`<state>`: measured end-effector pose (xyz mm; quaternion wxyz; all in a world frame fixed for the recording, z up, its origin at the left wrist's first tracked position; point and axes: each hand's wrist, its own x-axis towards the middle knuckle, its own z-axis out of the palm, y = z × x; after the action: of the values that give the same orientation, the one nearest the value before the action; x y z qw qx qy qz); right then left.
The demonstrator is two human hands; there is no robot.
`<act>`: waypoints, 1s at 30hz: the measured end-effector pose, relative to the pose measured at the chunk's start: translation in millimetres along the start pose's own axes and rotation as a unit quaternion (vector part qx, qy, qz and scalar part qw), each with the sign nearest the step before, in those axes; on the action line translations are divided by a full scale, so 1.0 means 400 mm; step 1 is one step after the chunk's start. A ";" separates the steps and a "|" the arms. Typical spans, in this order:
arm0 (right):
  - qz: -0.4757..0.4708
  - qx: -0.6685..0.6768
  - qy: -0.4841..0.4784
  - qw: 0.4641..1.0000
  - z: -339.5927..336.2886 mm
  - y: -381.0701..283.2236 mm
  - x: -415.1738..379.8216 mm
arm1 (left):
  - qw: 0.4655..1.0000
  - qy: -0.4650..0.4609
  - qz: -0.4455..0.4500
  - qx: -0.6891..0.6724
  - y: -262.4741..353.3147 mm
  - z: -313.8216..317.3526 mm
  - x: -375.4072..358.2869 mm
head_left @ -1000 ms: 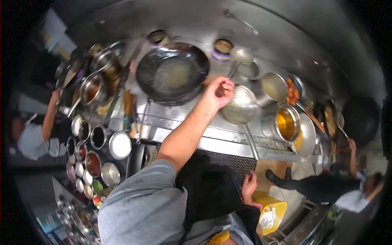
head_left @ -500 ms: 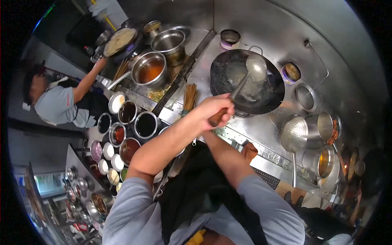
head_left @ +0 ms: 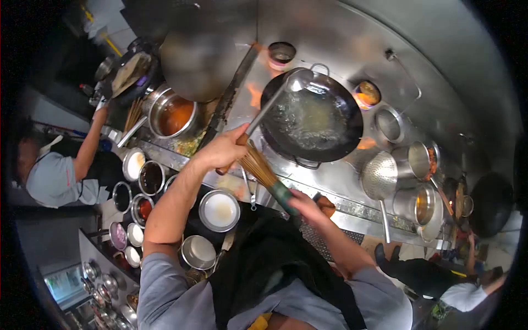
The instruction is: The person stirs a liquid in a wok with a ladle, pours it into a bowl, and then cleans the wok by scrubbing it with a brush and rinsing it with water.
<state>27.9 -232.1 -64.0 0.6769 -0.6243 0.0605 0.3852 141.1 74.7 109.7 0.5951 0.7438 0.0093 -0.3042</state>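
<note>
My left hand (head_left: pixel 223 149) is closed round the wooden handle of a ladle (head_left: pixel 269 107). The ladle's bowl is over the back-left rim of a black wok (head_left: pixel 352 135). Clear liquid (head_left: pixel 311 118) churns and bubbles inside the wok. In my right hand (head_left: pixel 309 208) is a bamboo wok brush (head_left: pixel 257 164), gripped at its green-wrapped end. Its bristles slant up to the left and reach my left hand. Both hands are on the near side of the wok.
Flames (head_left: pixel 254 94) show beside the wok. A perforated skimmer (head_left: pixel 379 175) and metal pots (head_left: pixel 411 159) stand right. A pot of reddish liquid (head_left: pixel 175 116) and sauce containers (head_left: pixel 151 177) are left. A co-worker (head_left: pixel 66 168) stands far left; another person (head_left: pixel 423 280) is lower right.
My left hand drew back left, lifting the ladle's bowl toward the wok's rim. The brush, upright before, is now in my right hand, which came out from beneath my left forearm. Flames now show.
</note>
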 end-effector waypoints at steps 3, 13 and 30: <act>-0.064 0.085 0.048 0.993 -0.085 -0.107 -0.349 | 0.983 0.045 -0.025 0.178 -0.014 0.037 0.042; -0.069 -0.578 0.316 0.749 -0.354 -0.457 -0.125 | 0.716 -0.136 -0.078 -0.680 -0.120 0.408 -0.004; -0.005 -0.534 0.042 0.845 -0.696 -0.520 0.251 | 0.841 0.004 -0.057 -0.538 -0.179 0.524 0.106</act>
<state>333.1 -419.9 -13.8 0.2379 -0.9051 -0.1290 0.3279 55.9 -106.0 4.6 0.8834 0.3060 0.2162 -0.2816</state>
